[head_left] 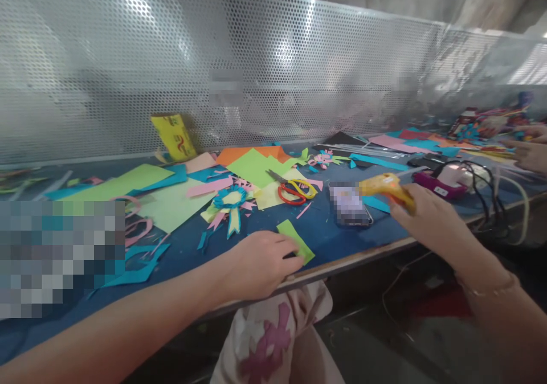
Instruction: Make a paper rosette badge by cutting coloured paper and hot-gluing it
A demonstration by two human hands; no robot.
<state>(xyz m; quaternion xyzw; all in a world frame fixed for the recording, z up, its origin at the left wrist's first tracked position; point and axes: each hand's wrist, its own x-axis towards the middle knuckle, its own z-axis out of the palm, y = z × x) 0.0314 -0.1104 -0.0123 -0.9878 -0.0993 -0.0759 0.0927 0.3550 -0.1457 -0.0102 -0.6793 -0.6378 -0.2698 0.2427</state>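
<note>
My right hand (431, 221) is closed round a yellow glue gun (384, 187), held above the table just right of a phone (349, 204). The gun is a little blurred, its front pointing left. At the table's front edge, my left hand (267, 261) has its fingers curled over a small light-green paper strip (293, 236), gripping it near its lower end. Behind that hand lies a blue and pale-yellow paper rosette (231, 201) with ribbon tails. Scissors (294, 190) with red and yellow handles rest on paper sheets, beyond the left hand.
Coloured paper sheets (252, 167) and offcuts cover much of the blue table (256, 224). A yellow packet (174, 137) leans against the perforated metal panel (273, 59). Black cables (491, 196) hang by a purple object (440, 187) at right. Another person's hands (530, 150) show far right.
</note>
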